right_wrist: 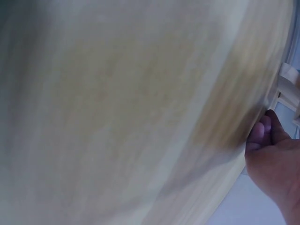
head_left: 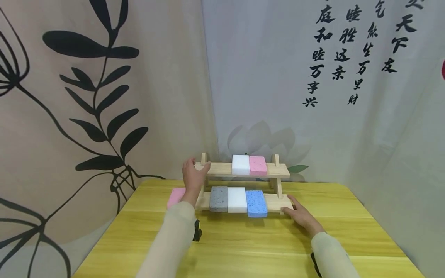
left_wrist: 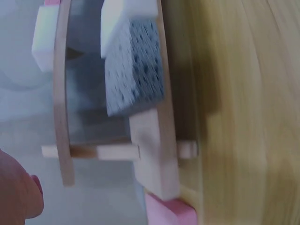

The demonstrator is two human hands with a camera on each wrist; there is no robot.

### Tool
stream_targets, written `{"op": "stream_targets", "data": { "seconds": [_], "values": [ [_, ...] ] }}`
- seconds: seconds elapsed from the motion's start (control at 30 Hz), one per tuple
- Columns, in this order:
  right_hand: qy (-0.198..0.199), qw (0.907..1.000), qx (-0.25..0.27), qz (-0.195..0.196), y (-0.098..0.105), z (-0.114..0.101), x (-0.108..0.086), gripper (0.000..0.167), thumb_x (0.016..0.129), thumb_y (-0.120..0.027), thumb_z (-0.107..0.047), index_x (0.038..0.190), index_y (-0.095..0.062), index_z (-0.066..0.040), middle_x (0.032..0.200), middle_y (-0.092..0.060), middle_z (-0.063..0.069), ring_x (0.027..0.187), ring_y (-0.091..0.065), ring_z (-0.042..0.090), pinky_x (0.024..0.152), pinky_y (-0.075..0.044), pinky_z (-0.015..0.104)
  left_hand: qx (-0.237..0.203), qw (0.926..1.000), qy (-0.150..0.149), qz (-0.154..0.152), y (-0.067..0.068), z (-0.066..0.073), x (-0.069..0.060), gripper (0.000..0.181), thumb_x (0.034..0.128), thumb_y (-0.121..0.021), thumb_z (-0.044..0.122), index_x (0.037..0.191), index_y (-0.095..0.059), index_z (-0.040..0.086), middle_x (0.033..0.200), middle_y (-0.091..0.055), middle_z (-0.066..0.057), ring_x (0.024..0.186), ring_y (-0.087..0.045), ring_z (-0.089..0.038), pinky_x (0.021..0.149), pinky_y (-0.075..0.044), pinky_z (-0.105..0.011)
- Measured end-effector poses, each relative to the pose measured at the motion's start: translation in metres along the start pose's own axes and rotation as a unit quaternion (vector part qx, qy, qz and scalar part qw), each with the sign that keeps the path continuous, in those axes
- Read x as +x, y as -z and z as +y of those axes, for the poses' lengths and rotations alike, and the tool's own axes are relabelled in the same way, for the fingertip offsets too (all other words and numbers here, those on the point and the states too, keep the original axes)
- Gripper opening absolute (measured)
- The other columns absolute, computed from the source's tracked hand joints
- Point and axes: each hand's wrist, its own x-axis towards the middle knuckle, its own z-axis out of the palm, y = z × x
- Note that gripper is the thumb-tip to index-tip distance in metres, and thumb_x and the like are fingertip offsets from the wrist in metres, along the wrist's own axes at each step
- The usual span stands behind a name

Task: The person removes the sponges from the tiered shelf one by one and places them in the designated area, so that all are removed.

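Note:
A two-tier wooden rack [head_left: 218, 168] stands toward the back of the table, bearing sponges on both tiers. My left hand [head_left: 194, 178] is at the upper board's left end, thumb and fingers spread apart; the left wrist view shows a gap between thumb and board. At the lower board's right end, my right hand [head_left: 303, 217] grips the wood between thumb and fingers. On the lower tier sit a grey sponge [head_left: 218, 199], a white sponge [head_left: 237, 200] and a blue sponge [head_left: 256, 203]. Above them are another white sponge [head_left: 240, 165] and a pink sponge [head_left: 258, 165].
Left of the rack, a second pink sponge [head_left: 175, 196] lies on the yellow wood-grain table [head_left: 236, 247], partly behind my left arm. Just beyond the table's back edge hangs a pale curtain [head_left: 167, 96] with plant prints and black characters.

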Motion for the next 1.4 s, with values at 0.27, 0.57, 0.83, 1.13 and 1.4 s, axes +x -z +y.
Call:
{"op": "stream_targets", "data": {
  "seconds": [0.27,0.57,0.83,1.13,1.4],
  "values": [
    [-0.006,1.0000,-0.003,0.006,0.001,0.004,0.002,0.089,0.097,-0.059,-0.048,0.159,-0.010,-0.008,0.155,-0.018,0.036,0.141,-0.022,0.052,0.111,-0.023,0.065,-0.004,0.9999,0.004,-0.011,-0.030,0.024,-0.007,0.077,0.0827,-0.077,0.042,0.142,-0.045,0.004,0.132,-0.047,-0.018,0.122,-0.044,-0.033,0.102,-0.040,-0.050],
    [-0.007,0.9999,-0.009,0.010,0.002,0.001,0.001,0.086,0.097,-0.058,-0.047,0.159,-0.011,-0.009,0.155,-0.019,0.036,0.141,-0.022,0.053,0.111,-0.023,0.066,0.030,0.9987,0.014,-0.040,-0.061,0.038,-0.019,0.085,0.0820,-0.075,0.051,0.145,-0.042,0.006,0.142,-0.041,-0.017,0.130,-0.040,-0.034,0.103,-0.040,-0.052],
    [-0.003,0.9999,0.004,0.014,0.000,0.003,-0.004,0.086,0.097,-0.059,-0.046,0.159,-0.012,-0.009,0.155,-0.019,0.036,0.140,-0.023,0.052,0.111,-0.024,0.064,0.043,0.9983,0.008,-0.039,-0.087,0.045,-0.036,0.088,0.0785,-0.080,0.049,0.144,-0.044,0.003,0.137,-0.045,-0.020,0.127,-0.042,-0.036,0.103,-0.039,-0.051],
    [-0.006,0.9999,0.001,0.011,-0.001,0.001,-0.006,0.084,0.097,-0.058,-0.046,0.158,-0.013,-0.009,0.157,-0.016,0.034,0.141,-0.020,0.052,0.112,-0.019,0.066,0.060,0.9975,0.019,-0.031,-0.111,0.042,-0.042,0.088,0.0753,-0.081,0.052,0.141,-0.048,0.004,0.134,-0.046,-0.019,0.123,-0.042,-0.033,0.103,-0.039,-0.048],
    [-0.007,0.9998,0.007,0.016,0.000,0.001,-0.001,0.085,0.097,-0.060,-0.045,0.159,-0.014,-0.010,0.156,-0.018,0.033,0.141,-0.023,0.051,0.111,-0.023,0.064,0.068,0.9966,0.041,-0.022,-0.124,0.043,-0.041,0.088,0.0764,-0.080,0.053,0.142,-0.046,0.004,0.134,-0.046,-0.017,0.121,-0.043,-0.031,0.103,-0.040,-0.046]
  ]
}}
